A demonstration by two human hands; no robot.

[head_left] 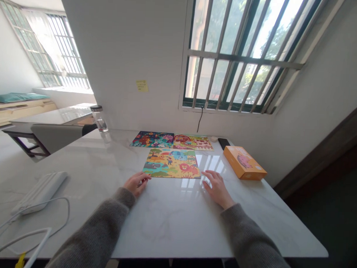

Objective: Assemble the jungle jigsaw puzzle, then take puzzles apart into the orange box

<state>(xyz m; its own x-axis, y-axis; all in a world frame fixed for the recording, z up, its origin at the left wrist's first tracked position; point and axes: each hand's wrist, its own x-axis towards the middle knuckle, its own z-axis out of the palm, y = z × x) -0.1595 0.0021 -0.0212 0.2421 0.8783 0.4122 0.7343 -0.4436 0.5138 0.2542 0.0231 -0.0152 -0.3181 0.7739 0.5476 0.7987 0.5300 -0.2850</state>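
The grip is released in the right hand (216, 189) but I cannot tell for the left hand (136, 183), each beside a near corner of the safari-animal picture board (172, 163), toward the far edge of the marble-patterned table (175, 224), where uneven pushing could skew it into the barnyard picture board (193, 142).

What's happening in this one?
A person sits or stands at a white table with both bare hands by a yellow animal picture lying flat. The left hand is at its near left corner, perhaps touching it; the right hand, fingers spread, is beside its near right corner. Just behind lie a dark picture and a barn picture, side by side. An orange box lies to the right.
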